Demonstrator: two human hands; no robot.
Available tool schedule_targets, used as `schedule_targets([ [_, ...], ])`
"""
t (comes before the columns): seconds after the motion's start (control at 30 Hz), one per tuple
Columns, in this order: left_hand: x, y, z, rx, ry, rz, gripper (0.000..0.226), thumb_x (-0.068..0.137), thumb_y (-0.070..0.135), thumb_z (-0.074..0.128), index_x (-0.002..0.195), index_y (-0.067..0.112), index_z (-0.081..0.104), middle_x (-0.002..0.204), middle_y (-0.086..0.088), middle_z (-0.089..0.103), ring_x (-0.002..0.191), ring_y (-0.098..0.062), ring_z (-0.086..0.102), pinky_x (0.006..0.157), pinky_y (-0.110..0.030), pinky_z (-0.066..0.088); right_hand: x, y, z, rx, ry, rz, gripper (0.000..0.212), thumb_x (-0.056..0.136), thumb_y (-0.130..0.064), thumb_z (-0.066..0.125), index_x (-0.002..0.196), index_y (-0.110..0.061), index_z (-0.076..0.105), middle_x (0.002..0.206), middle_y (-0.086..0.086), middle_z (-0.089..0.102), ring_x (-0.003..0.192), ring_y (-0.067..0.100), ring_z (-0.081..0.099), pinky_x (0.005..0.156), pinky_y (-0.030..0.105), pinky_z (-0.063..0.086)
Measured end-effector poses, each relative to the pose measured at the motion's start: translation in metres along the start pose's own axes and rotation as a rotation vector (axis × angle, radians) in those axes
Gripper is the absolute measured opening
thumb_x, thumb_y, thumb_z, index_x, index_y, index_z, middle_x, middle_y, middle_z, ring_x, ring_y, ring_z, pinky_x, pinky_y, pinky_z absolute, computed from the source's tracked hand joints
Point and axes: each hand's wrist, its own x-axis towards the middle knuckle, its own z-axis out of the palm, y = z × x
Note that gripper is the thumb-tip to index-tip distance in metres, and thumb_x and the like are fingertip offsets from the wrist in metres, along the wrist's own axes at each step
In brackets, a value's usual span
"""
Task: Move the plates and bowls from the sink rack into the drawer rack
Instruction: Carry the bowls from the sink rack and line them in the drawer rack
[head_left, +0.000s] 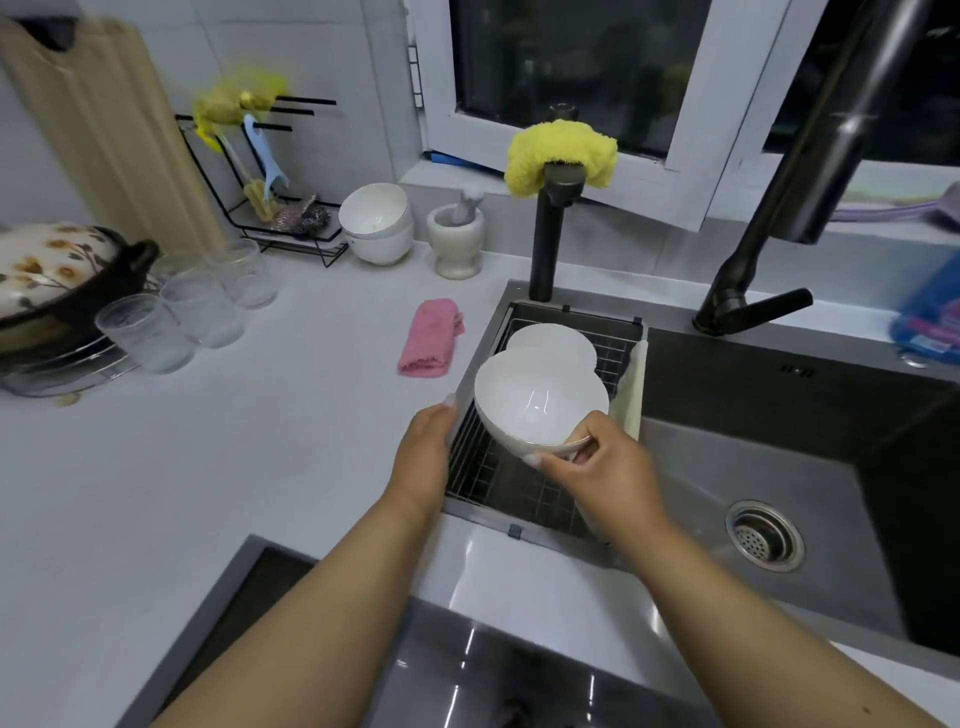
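Note:
A wire sink rack (498, 483) sits in the left part of the dark sink. A white bowl (535, 400) is tilted above the rack, its near rim pinched by my right hand (597, 462). My left hand (423, 447) is at the bowl's left side by the rack's edge; its fingers are hidden behind the bowl, so contact is unclear. Behind the bowl lies a white plate (550, 340) in the rack. An open drawer (467, 670) shows at the bottom of the view; its rack is not clearly seen.
A pink cloth (428, 338) lies on the counter left of the sink. Farther back stand stacked white bowls (376, 223), a mortar with pestle (457, 239), several glasses (202, 306) and a lidded pot (52, 280). Two dark faucets (550, 228) rise behind the sink.

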Motion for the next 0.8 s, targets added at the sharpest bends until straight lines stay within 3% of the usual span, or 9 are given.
schedule_targets([
  [0.1, -0.034, 0.001, 0.010, -0.179, -0.084, -0.079, 0.048, 0.096, 0.049, 0.044, 0.133, 0.017, 0.047, 0.128, -0.012, 0.056, 0.122, -0.026, 0.053, 0.099, -0.035, 0.045, -0.021, 0.000, -0.002, -0.009, -0.038, -0.029, 0.044, 0.065, -0.044, 0.081, 0.077, -0.013, 0.053, 0.070, -0.003, 0.061, 0.066, 0.013, 0.052, 0.051, 0.023, 0.037],
  [0.2, -0.065, -0.003, 0.012, -0.266, -0.126, -0.150, 0.045, 0.094, 0.047, 0.048, 0.127, 0.017, 0.049, 0.116, -0.018, 0.063, 0.104, -0.029, 0.065, 0.081, -0.034, 0.055, -0.039, 0.000, -0.009, -0.035, -0.065, -0.076, 0.044, 0.064, -0.043, 0.082, 0.077, -0.011, 0.055, 0.071, -0.001, 0.064, 0.068, 0.015, 0.057, 0.053, 0.023, 0.039],
  [0.33, -0.100, -0.013, 0.011, -0.384, -0.046, -0.193, 0.040, 0.090, 0.031, 0.059, 0.122, 0.009, 0.050, 0.109, -0.024, 0.064, 0.094, -0.032, 0.069, 0.072, -0.036, 0.058, -0.064, 0.004, -0.014, -0.001, -0.145, -0.131, 0.044, 0.062, -0.045, 0.083, 0.073, -0.015, 0.052, 0.067, -0.003, 0.061, 0.065, 0.014, 0.055, 0.057, 0.028, 0.042],
  [0.43, -0.127, -0.020, 0.008, -0.447, 0.024, -0.185, 0.030, 0.090, 0.021, 0.056, 0.118, 0.010, 0.049, 0.110, -0.029, 0.060, 0.097, -0.037, 0.066, 0.071, -0.038, 0.059, -0.085, 0.006, -0.018, 0.055, -0.193, -0.183, 0.035, 0.072, -0.047, 0.075, 0.074, -0.019, 0.053, 0.066, -0.006, 0.058, 0.065, 0.011, 0.052, 0.059, 0.026, 0.041],
  [0.53, -0.157, -0.026, 0.006, -0.509, 0.092, -0.170, 0.018, 0.090, 0.020, 0.055, 0.105, 0.012, 0.051, 0.111, -0.029, 0.058, 0.101, -0.037, 0.063, 0.077, -0.040, 0.058, -0.102, 0.005, -0.023, 0.216, -0.208, -0.224, 0.019, 0.087, -0.047, 0.057, 0.094, -0.030, 0.058, 0.074, -0.009, 0.057, 0.072, 0.011, 0.054, 0.067, 0.028, 0.045],
  [0.63, -0.185, -0.033, 0.001, -0.585, 0.161, -0.150, 0.027, 0.089, 0.020, 0.054, 0.114, 0.010, 0.050, 0.112, -0.027, 0.058, 0.102, -0.038, 0.062, 0.080, -0.043, 0.057, -0.118, 0.001, -0.022, 0.356, -0.231, -0.205, 0.028, 0.092, -0.046, 0.051, 0.118, -0.046, 0.043, 0.084, -0.006, 0.056, 0.082, 0.015, 0.057, 0.074, 0.036, 0.051],
  [0.7, -0.205, -0.036, -0.003, -0.602, 0.196, -0.133, 0.022, 0.089, 0.020, 0.053, 0.110, 0.012, 0.052, 0.112, -0.025, 0.058, 0.100, -0.037, 0.061, 0.079, -0.044, 0.057, -0.128, -0.004, -0.019, 0.443, -0.270, -0.138, 0.040, 0.092, -0.047, 0.051, 0.128, -0.039, 0.037, 0.088, -0.001, 0.058, 0.082, 0.017, 0.058, 0.074, 0.038, 0.052],
  [0.8, -0.234, -0.041, -0.013, -0.627, 0.276, -0.118, 0.023, 0.090, 0.020, 0.050, 0.111, 0.011, 0.052, 0.111, -0.024, 0.058, 0.095, -0.037, 0.061, 0.077, -0.043, 0.056, -0.142, -0.014, -0.014, 0.587, -0.419, 0.003, 0.047, 0.091, -0.052, 0.050, 0.130, -0.028, 0.040, 0.107, 0.004, 0.058, 0.081, 0.014, 0.058, 0.063, 0.028, 0.045],
])
